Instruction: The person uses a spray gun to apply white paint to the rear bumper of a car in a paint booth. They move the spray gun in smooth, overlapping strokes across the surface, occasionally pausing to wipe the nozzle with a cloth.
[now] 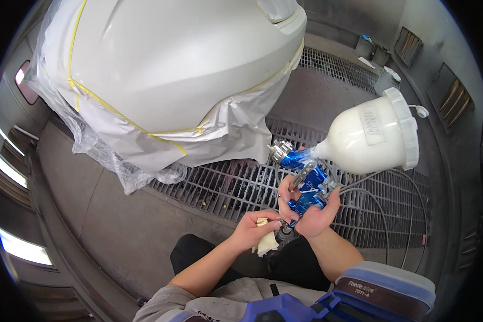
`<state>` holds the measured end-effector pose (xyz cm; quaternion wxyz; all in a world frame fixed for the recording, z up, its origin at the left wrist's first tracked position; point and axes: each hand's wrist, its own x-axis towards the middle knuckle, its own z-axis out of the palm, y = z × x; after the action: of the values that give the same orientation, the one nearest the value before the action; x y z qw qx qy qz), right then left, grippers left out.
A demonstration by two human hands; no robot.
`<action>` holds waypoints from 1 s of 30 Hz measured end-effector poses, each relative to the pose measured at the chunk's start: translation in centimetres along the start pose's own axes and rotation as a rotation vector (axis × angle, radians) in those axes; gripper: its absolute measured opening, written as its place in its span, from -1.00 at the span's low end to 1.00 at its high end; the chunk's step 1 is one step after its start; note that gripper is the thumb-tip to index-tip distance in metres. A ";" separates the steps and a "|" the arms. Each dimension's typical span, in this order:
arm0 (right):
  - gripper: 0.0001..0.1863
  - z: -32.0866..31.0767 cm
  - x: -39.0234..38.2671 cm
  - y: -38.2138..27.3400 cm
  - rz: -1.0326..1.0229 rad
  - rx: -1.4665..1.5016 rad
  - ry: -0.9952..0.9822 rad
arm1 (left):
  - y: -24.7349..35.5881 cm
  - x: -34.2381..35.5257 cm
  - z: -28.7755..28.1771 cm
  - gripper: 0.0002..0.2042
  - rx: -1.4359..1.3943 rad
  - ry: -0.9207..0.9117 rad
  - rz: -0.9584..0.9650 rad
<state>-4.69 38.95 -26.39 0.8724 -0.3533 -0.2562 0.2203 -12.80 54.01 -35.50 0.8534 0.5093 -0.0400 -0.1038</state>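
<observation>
My right hand (321, 216) is wrapped round the handle of a blue spray gun (309, 194), which has a silver nozzle pointing up and to the left. On the gun sits a large white paint cup (364, 134), tilted to the right, with a ribbed lid. My left hand (251, 231) is closed on a folded cream cloth (266, 244), and its fingertips are close to the fitting at the base of the handle; whether they touch it I cannot tell. In front of me stands a pale, smooth car body (172, 59), edged with yellow masking tape (112, 114).
White masking sheet (220, 145) and clear plastic film (99, 153) hang round the car body. A metal floor grating (225, 188) lies below the gun. Thin grey hoses (383, 206) loop at the right. Buckets (386, 83) stand by the far right wall. A respirator (386, 290) shows at the lower edge.
</observation>
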 end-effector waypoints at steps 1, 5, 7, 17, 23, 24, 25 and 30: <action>0.12 0.0 0.0 0.1 0.000 0.009 -0.005 | 0.2 -0.1 0.1 -0.84 0.009 0.015 -0.034; 0.03 -0.1 -0.1 0.2 0.009 0.021 -0.004 | 0.3 -0.6 0.6 -0.82 0.058 0.054 -0.075; 0.03 -0.1 -0.1 0.2 0.053 -0.006 -0.039 | 0.3 -0.8 0.9 -0.80 0.078 0.061 -0.077; 0.03 -0.4 0.3 0.3 0.091 0.041 -0.031 | 2.2 -1.4 1.2 -0.79 0.167 0.101 -0.121; 0.05 -0.5 0.9 0.8 0.035 0.044 -0.072 | 3.6 -0.7 0.6 -0.80 0.306 0.077 -0.054; 0.05 -0.5 0.9 0.8 0.025 0.033 -0.077 | 3.4 -0.6 0.7 -0.81 0.313 0.088 -0.011; 0.05 -0.5 0.9 0.9 0.020 0.032 -0.079 | 3.2 -0.6 0.9 -0.81 0.317 0.098 0.033; 0.02 -0.7 1.0 1.1 0.072 0.033 -0.052 | 2.2 -1.3 1.0 -0.82 0.134 0.164 -0.082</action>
<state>-3.69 39.85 -27.30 0.8628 -0.3418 -0.2621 0.2648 -13.91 54.42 -33.05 0.8128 0.5732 0.0439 -0.0939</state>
